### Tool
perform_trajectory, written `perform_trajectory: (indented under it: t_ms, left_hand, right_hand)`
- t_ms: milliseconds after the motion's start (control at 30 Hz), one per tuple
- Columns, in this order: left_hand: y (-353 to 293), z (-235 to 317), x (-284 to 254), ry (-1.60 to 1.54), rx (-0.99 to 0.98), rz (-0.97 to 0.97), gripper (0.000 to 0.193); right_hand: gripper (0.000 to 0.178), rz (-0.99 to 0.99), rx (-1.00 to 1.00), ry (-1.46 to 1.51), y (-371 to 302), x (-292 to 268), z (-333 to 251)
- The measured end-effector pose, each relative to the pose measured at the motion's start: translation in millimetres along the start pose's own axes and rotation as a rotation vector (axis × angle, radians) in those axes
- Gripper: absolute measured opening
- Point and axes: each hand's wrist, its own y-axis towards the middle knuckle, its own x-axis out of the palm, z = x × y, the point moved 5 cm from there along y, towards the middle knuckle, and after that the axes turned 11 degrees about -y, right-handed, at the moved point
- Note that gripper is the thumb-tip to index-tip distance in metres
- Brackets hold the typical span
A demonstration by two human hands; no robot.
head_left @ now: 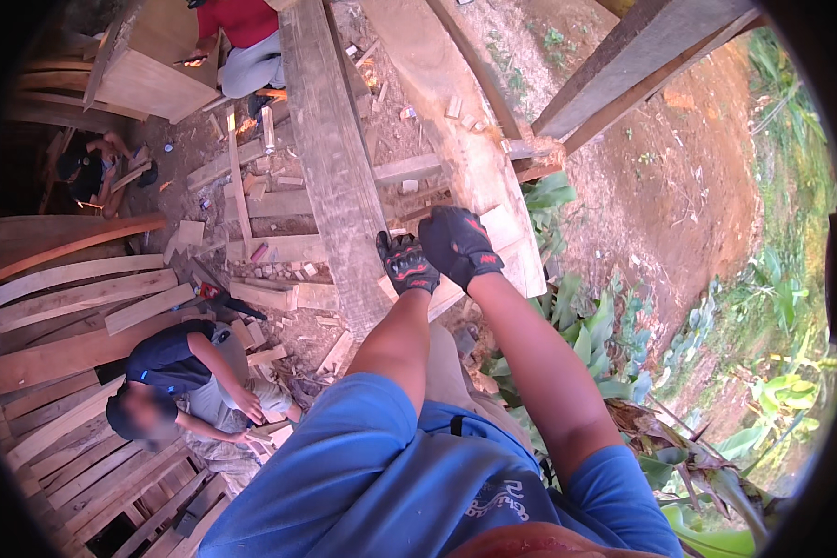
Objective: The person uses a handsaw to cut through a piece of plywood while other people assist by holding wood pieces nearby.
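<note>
Head | left hand [407,262] part-curled, right hand [459,247] at its 2 o'clock, fist-like; cannot tell what's held | probably best brace pale plank [479,177]

Blue short-sleeved shirt [363,474] here, pale lettering [499,499] down the front, beige trousers [445,358], black gloves [456,244] flashing red markings [482,261]!

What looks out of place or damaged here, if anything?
Wood offcuts lie strewn at differing angles on the dirt ground, left of the long grey-brown plank, so that area looks untidy. A few small wood chunks also sit loose on the pale board to its right. No clear damage shows.
</note>
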Motion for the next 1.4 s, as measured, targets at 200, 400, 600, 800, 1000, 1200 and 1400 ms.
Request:
perform_trajectory:
  t_ms: [200,400,600,800,1000,1200,1400]
  left_hand:
    - [-11.1,-17.9,9.9,0.026,0.019,0.028,0.046]
    - [1.0,-11.4,-8.5,-0.076,-0.129,-0.061,0.057]
    - [0.5,-10.2,-0.3,-0.112,-0.044,0.077,0.055]
    - [1.8,-11.2,-5.0,-0.148,-0.102,0.039,0.053]
    - [9.0,-9.5,-11.1,-0.135,-0.163,-0.114,0.053]
    - [4.8,-13.7,-6.5,-0.207,-0.153,-0.112,0.054]
    - [5.6,-13.9,-10.2,-0.207,-0.134,-0.050,0.048]
  right_hand:
    - [0.041,0.020,0.066,0.161,-43.3,5.5,7.6]
    - [0.040,0.199,0.012,0.225,-97.1,20.3,27.4]
    - [0.040,-0.001,0.053,0.121,-23.2,-13.1,6.9]
    - [0.043,0.113,0.046,0.216,-61.7,6.5,9.8]
    - [0.049,0.081,0.048,0.314,-106.5,11.1,34.5]
    - [0.047,0.116,0.076,0.260,-106.5,11.8,22.3]
    - [0.046,0.038,0.194,0.199,-50.8,1.4,21.0]
